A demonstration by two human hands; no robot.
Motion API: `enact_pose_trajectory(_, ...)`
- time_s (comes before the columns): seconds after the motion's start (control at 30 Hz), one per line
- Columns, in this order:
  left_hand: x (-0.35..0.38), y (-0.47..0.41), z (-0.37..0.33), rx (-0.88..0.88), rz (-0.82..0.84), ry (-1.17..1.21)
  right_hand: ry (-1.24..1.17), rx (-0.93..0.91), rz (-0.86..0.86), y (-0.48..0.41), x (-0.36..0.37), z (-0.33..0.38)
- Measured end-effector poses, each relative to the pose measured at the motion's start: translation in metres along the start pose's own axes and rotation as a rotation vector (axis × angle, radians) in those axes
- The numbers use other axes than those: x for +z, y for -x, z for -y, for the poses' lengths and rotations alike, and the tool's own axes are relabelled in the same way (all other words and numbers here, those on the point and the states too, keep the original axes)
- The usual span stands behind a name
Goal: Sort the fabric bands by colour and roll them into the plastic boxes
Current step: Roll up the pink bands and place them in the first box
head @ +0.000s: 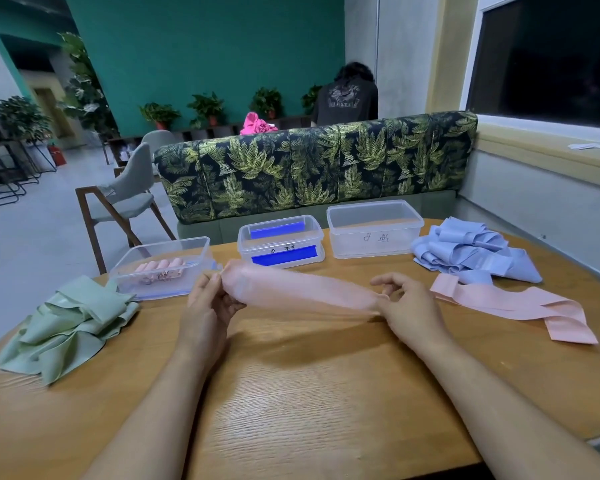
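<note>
- Holding a pink band (298, 289) stretched above the table (291, 393), the person has one end in each hand; the band is blurred, so its edges are hard to read.
- Left hand (207, 301): fingers and thumb are curled round the band's left end, just in front of the left box (132, 258).
- Right hand (409, 306): thumb and fingertips pinch the right end, and the other fingers are loosely bent above it.
- The left box holds pink rolls (160, 266) lying side by side, so it looks like the pink one.
- The middle box (281, 233) shows dark blue; I cannot tell whether that is bands or part of the box. The right box (374, 233) seems to hold nothing.
- A green pile (70, 323) lies at the left and a blue pile (465, 251) at the right. A second pink band (513, 303) lies flat with its far end against the blue pile.
- Step in hand, as I judge it: the colours already lie apart and pink is being rolled. This band is straightened but not yet wound.
- The next move calls for turning one end over and winding it tight with the edges level. The roll then goes beside the others in the left box.
- The thin band will likely spring open, so the roll should be kept pinched until it is wedged in.
</note>
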State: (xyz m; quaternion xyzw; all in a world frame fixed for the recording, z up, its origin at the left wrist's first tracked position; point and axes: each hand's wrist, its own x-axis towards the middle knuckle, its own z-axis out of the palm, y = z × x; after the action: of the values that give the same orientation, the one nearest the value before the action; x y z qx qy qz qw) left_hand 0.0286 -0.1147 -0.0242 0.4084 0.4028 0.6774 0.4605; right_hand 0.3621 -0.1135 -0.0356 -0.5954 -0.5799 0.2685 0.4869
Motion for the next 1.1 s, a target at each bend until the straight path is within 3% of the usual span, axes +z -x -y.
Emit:
enact_pose_trajectory(0.07, 0.001, 0.001, 0.002, -0.032, -0.047, -0.089, -0.085, 0.058, 0.015, -0.002, 0.000, 0.000)
enact_pose_trajectory(0.17, 0.000, 0.003, 0.002, -0.054, -0.148, -0.409, -0.324, 0.234, 0.177, -0.004, -0.006, 0.002)
enact_pose_trajectory(0.3, 0.000, 0.009, 0.000, -0.029, -0.194, -0.734, -0.471, 0.330, 0.364, -0.005, -0.015, 0.006)
enact_pose_trajectory(0.4, -0.009, 0.002, 0.003, 0.028, -0.222, -0.870, -0.471, 0.409, 0.439, -0.005, -0.019, 0.009)
enact_pose_trajectory(0.53, -0.020, -0.002, 0.010, 0.002, -0.168, -1.184, -0.293, 0.431, 0.352, -0.007, -0.016, 0.009)
enact_pose_trajectory(0.63, -0.021, -0.001, 0.011, 0.007, -0.121, -1.201, -0.052, 0.296, 0.298, 0.000, -0.006, 0.007)
enact_pose_trajectory(0.7, -0.022, 0.000, 0.012, 0.010, 0.051, -1.233, 0.063, 0.230, 0.279, 0.003, -0.003, 0.004)
enact_pose_trajectory(0.8, -0.022, -0.001, 0.014, 0.058, 0.223, -1.341, 0.063, 0.186, 0.271, 0.001, -0.003, -0.001)
enact_pose_trajectory(0.93, -0.014, 0.004, 0.004, 0.057, 0.116, -1.162, 0.099, 0.061, 0.199, -0.017, 0.001, -0.007)
enact_pose_trajectory(1.1, 0.005, 0.024, -0.014, -0.100, 0.414, -1.102, 0.148, 0.030, 0.203, -0.057, 0.024, -0.006)
